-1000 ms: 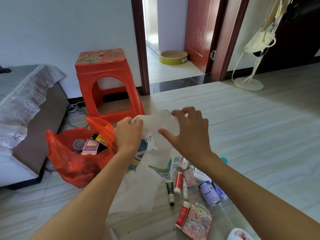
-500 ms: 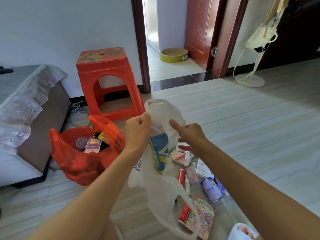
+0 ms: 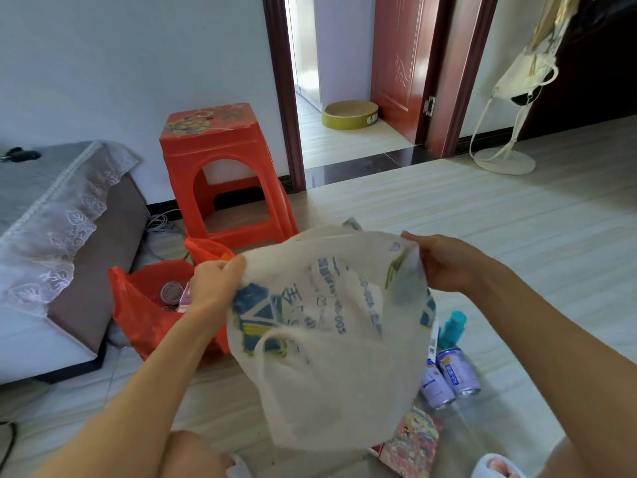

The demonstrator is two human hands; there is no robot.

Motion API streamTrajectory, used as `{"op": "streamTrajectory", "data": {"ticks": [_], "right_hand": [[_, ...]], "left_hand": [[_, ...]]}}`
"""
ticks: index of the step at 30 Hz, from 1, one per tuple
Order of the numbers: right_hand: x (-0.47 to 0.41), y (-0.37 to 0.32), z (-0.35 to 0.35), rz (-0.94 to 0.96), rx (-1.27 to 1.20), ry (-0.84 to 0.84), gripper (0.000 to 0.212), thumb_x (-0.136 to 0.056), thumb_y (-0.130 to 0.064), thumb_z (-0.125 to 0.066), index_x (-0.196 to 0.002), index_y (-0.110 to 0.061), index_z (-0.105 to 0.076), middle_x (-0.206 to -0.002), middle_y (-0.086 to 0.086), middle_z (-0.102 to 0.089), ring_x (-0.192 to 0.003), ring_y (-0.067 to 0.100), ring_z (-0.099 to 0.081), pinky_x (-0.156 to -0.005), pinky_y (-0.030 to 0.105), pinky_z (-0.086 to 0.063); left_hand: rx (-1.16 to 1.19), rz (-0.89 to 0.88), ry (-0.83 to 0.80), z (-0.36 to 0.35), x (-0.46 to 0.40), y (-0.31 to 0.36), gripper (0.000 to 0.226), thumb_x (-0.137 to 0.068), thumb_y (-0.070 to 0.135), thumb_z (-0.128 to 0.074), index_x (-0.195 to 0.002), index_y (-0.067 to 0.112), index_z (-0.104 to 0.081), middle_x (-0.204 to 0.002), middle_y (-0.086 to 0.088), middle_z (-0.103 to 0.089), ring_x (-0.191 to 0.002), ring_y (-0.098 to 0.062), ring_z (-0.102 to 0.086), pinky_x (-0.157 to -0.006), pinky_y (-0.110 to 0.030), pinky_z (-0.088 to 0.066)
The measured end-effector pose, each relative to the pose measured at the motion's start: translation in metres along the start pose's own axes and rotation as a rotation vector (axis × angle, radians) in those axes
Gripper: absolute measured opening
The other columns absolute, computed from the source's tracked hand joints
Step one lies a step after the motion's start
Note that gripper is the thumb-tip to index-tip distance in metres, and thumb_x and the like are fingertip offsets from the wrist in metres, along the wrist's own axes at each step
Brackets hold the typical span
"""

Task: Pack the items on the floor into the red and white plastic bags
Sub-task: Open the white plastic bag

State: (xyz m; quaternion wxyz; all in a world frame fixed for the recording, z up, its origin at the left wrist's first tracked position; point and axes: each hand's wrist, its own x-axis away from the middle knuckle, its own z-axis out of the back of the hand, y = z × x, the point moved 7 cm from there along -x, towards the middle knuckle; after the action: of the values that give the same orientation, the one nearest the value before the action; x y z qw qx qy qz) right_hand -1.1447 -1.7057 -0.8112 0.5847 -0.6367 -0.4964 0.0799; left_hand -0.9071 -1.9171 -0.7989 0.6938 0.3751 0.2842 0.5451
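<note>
I hold a white plastic bag with blue print spread out in the air in front of me. My left hand grips its left edge and my right hand grips its right edge. To the left, on the floor, the red plastic bag stands open with a round tin and a small box inside. Two pale purple cans, a teal-capped bottle and a colourful patterned packet lie on the floor at the lower right. The white bag hides the other floor items.
An orange plastic stool stands behind the red bag. A grey sofa with a lace cover is at the left. An open doorway with a yellow bowl lies beyond, and a white stand base is at the right.
The white bag was bunched in my left hand with the right hand reaching for it; now both hands grip it and have pulled it wide apart, covering most floor items.
</note>
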Motion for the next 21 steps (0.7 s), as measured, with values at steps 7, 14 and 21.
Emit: {"op": "streamTrajectory", "data": {"ticks": [7,14,21], "right_hand": [[0.001,-0.007,-0.016,0.188,0.227,0.063,0.028,-0.097,-0.021,-0.045,-0.082,-0.006,-0.062,-0.077,0.013,-0.064,-0.059,0.018,-0.064,-0.048,0.022,-0.053],[0.005,-0.011,-0.050,0.278,0.422,-0.010,0.037,-0.088,-0.048,-0.053,-0.091,-0.013,-0.062,-0.089,0.009,-0.067,-0.084,0.025,-0.064,-0.080,0.038,-0.049],[0.002,-0.008,-0.026,0.575,1.430,0.304,0.033,-0.086,-0.021,-0.058,-0.117,-0.014,-0.050,-0.112,0.008,-0.060,-0.098,0.025,-0.056,-0.080,0.036,-0.047]], "left_hand": [[-0.283,-0.710,-0.339,-0.044,0.067,0.075,0.067,-0.081,0.044,-0.060,-0.138,0.021,-0.034,-0.135,0.005,-0.039,-0.124,-0.011,-0.039,-0.106,-0.029,-0.032],[-0.210,-0.759,-0.448,-0.082,0.085,0.085,0.008,-0.092,0.026,-0.052,-0.091,0.017,-0.054,-0.072,0.004,-0.057,-0.065,-0.012,-0.053,-0.067,-0.026,-0.044],[-0.068,-0.558,-0.129,-0.047,0.055,0.079,0.036,-0.095,0.013,-0.039,-0.059,0.014,-0.035,-0.062,0.002,-0.038,-0.057,-0.007,-0.034,-0.054,-0.018,-0.029]]}}
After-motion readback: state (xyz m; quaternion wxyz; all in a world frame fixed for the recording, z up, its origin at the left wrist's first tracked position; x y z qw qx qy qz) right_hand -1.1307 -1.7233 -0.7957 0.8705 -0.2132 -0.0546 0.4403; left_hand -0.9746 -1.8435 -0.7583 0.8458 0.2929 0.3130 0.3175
